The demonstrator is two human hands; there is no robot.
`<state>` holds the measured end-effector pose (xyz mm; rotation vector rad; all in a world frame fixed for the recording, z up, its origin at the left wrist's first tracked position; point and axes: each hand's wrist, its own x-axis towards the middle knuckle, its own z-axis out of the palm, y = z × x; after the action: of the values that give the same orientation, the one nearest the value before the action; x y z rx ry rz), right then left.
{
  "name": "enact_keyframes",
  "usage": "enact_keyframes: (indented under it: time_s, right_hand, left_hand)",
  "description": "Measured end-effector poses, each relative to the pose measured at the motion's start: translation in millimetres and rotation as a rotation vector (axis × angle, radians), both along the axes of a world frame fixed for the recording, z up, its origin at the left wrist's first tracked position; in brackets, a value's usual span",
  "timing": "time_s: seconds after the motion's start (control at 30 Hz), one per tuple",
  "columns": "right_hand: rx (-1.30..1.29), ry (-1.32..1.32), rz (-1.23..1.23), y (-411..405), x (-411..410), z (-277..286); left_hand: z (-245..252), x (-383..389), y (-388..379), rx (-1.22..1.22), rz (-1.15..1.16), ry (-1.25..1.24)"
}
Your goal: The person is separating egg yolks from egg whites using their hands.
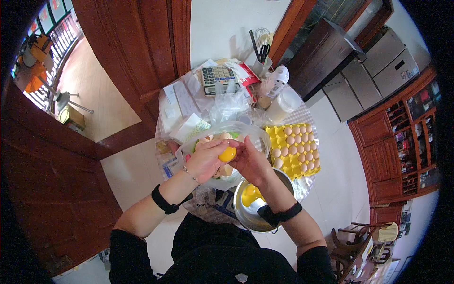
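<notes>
An egg yolk lies between my hands, over a plastic bag with eggshells in it. My left hand, a bracelet at its wrist, has its fingers against the yolk. Close on the yolk's other side is my right hand, fingers partly curled; whether it bears the yolk's weight I cannot tell. Under my right forearm a steel bowl holds several yolks. A yellow egg tray with several whole eggs and some vacant cups lies right of the bag.
Behind the bag on the round table are a calculator, papers, a white lidded tub, a white hand mixer and a container with scissors and a whisk. A wooden door stands at the left, and dark furniture at the right.
</notes>
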<state>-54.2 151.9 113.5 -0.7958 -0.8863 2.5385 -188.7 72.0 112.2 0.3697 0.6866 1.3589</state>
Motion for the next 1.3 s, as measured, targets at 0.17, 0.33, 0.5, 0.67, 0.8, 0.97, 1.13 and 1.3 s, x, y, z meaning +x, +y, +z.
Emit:
enact_keyframes:
  time_s: [0.17,0.33,0.5,0.67,0.8,0.97,1.13,1.3]
  right_hand:
    - [-0.233,0.097,-0.038,-4,-3,11]
    - [-0.262,0.079,-0.101,-6,1,5]
    - [-0.272,0.098,-0.105,-3,3,-6]
    - [-0.287,0.051,-0.152,-3,4,-7]
    - [-0.313,0.026,-0.200,-2,5,-9]
    - [-0.334,0.008,-0.185,-2,4,1]
    - [-0.367,0.084,-0.181,3,12,-5]
    - [-0.388,0.118,-0.213,5,14,2]
  left_hand:
    - [1,7,3,-0.020,0.066,-0.011]
    - [-4,12,6,0.044,0.143,-0.047]
    - [4,16,7,-0.031,0.198,-0.037]
    - [-2,13,7,0.008,0.206,-0.028]
    - [1,9,6,0.036,0.242,-0.030]
    - [7,1,5,0.046,0.261,-0.070]
    - [15,-5,3,0.088,0.314,-0.079]
    - [18,-6,0,0.014,0.332,-0.118]
